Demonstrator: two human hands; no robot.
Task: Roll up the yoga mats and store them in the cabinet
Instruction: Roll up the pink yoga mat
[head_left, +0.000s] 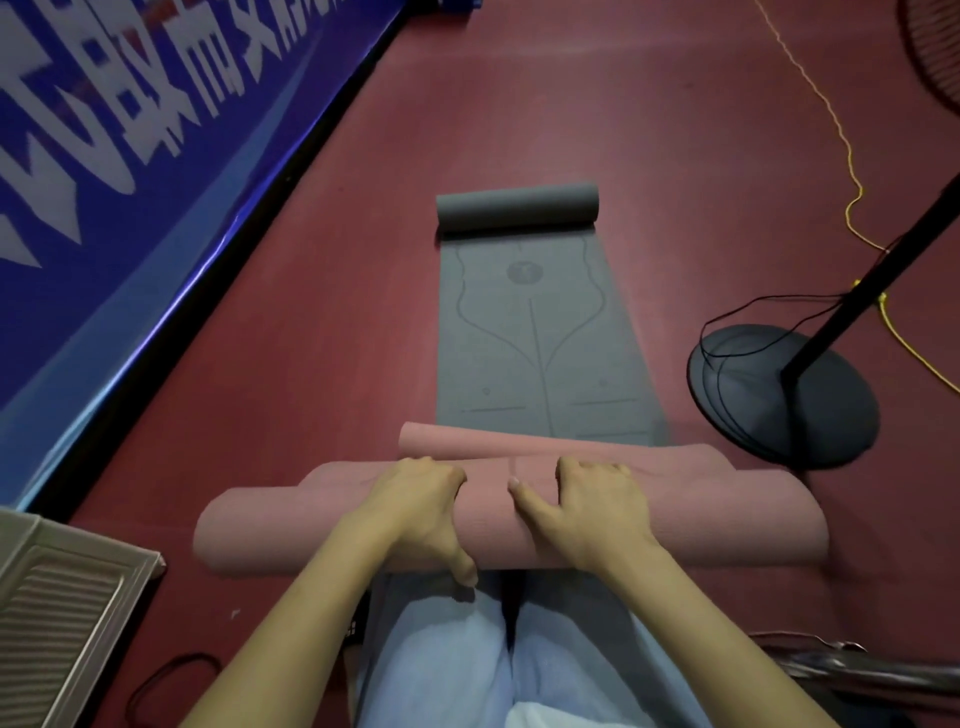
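Note:
A pink yoga mat (727, 519) lies rolled into a thick roll across the floor just in front of my knees. Its loose end (467, 441) curls up behind the roll. My left hand (421, 504) rests on top of the roll left of centre, fingers curled over its far side and thumb down on the near side. My right hand (587, 509) lies on the roll right of centre, fingers bent over the top and thumb stretched left. Beyond it a grey yoga mat (524, 343) lies flat on the floor, its far end rolled up (517, 208).
A blue banner (130, 171) runs along the left wall. A black fan stand with a round base (779, 395) and a black cord stands right of the grey mat. A yellow cable (841, 140) trails over the red floor. A beige ribbed panel (57, 613) lies at lower left.

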